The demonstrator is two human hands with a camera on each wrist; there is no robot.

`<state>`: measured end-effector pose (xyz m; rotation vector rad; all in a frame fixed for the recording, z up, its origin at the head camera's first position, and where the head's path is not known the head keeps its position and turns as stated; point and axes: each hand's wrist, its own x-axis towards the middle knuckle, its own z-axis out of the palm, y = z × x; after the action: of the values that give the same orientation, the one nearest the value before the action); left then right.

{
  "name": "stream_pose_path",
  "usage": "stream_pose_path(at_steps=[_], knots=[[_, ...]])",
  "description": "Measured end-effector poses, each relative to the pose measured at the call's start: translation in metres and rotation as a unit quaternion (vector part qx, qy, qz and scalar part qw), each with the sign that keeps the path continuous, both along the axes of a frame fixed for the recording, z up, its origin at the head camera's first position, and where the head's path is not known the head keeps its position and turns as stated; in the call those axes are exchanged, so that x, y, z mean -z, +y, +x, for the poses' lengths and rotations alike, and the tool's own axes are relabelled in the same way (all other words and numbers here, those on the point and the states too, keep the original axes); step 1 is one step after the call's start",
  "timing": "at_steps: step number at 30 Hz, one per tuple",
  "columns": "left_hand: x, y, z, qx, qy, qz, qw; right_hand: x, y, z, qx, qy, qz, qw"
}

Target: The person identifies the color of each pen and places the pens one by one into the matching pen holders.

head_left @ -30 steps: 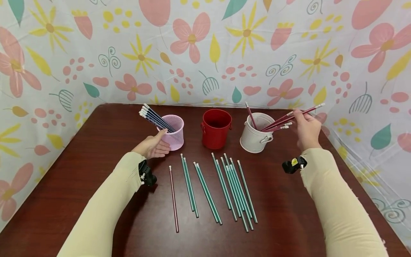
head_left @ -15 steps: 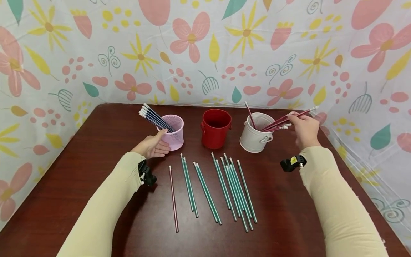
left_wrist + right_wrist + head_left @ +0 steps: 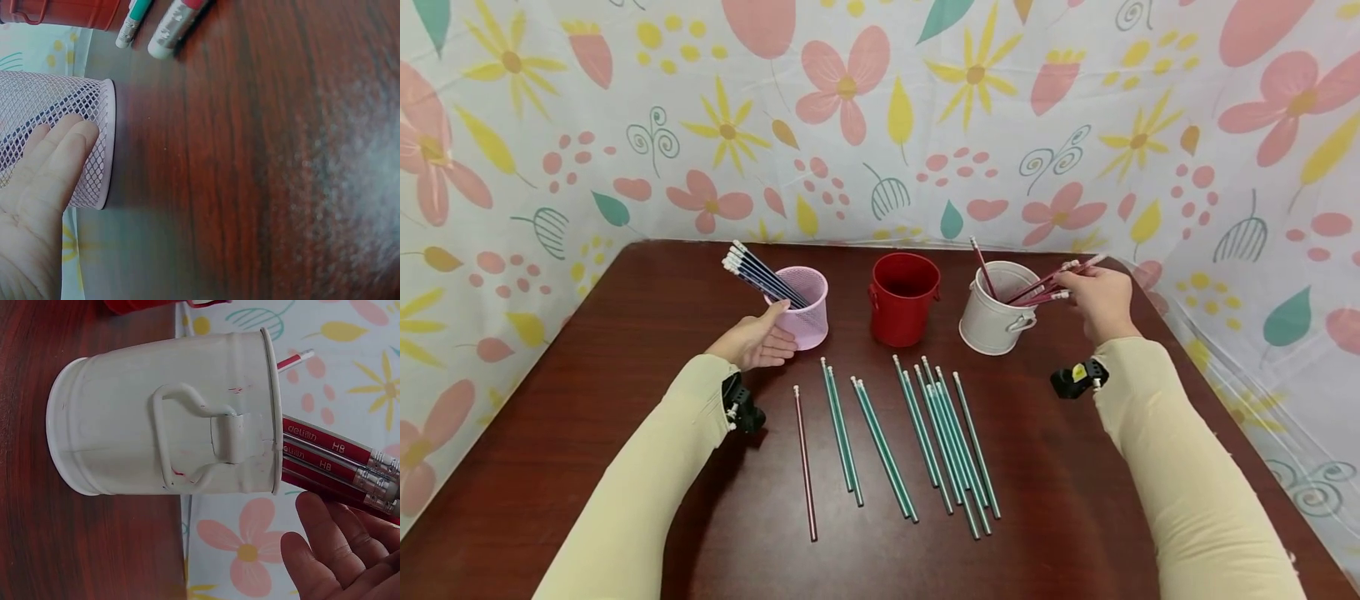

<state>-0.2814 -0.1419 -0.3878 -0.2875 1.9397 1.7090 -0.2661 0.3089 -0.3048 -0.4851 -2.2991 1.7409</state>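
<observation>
Left of the right hand [image 3: 1103, 302], at least 3 red pencils [image 3: 325, 439] lean from a white bucket [image 3: 985, 323]; I cannot tell whether the fingers clamp any. Farther left, a gap leads to a red bucket [image 3: 897, 323]. The left hand [image 3: 754, 340] lays straight fingers against a pink cup [image 3: 811, 325], thumb apart at the rim; left of them, wide tabletop [image 3: 617, 342] stretches to the edge.

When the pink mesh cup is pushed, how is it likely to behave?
The pink cup probably feels light for its size, since its wall is open mesh. It may tip leftward, because the blue pencils all lean out over that side. A gentle push would likely slide it, as the table looks smooth and glossy.
</observation>
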Motion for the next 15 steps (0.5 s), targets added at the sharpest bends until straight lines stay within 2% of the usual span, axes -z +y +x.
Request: stream_pose_path(at_steps=[5,9,12,15], knots=[[0.000,0.000,0.000,-0.003,-0.003,-0.003,1.0000,0.004,0.001,0.002,0.002,-0.002,-0.008,1.0000],[0.000,0.000,0.002,0.002,-0.003,-0.001,1.0000,0.005,0.004,0.004,0.005,0.007,-0.042,0.9991],[-0.001,0.001,0.002,0.001,-0.003,0.000,1.0000,0.004,0.007,0.008,0.018,0.021,-0.097,0.9949],[-0.003,0.001,0.001,-0.003,-0.004,0.000,1.0000,0.003,0.012,0.013,0.053,0.038,-0.167,0.9837]])
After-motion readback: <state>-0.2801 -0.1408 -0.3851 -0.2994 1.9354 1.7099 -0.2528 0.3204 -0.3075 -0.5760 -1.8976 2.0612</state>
